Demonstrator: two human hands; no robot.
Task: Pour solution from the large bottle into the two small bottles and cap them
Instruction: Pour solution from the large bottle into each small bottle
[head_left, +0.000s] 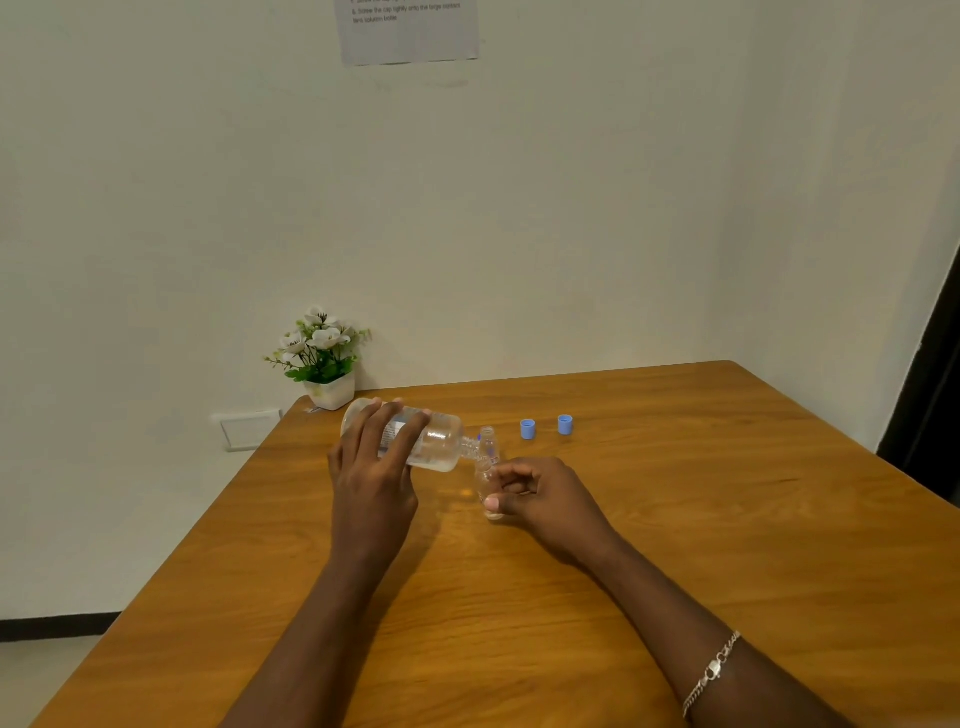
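Right now the large bottle (434, 441) lies almost level in the left hand (374, 462), whose fingers wrap over its body from above, with the neck pointing toward the right hand (540, 493). That hand's thumb and curled fingers pinch a small bottle (485, 486) standing on the table (675, 519), its mouth just under the big neck.

The main risk, I judge, is overshoot. The mouth is narrow and the big bottle steeply tipped, so a sudden gulp could overfill it or run down the outside. Clear liquid in clear plastic makes the level hard to read, so the stop may come late.

A second small bottle (488, 435) stands just beyond the right hand's fingers, close against the pouring neck, and a nudge could topple it. A blue cap (528, 429) and a second blue cap (565, 424) sit further beyond the right hand, apart from the pour. A potted plant (322, 358) stands beyond the left hand.
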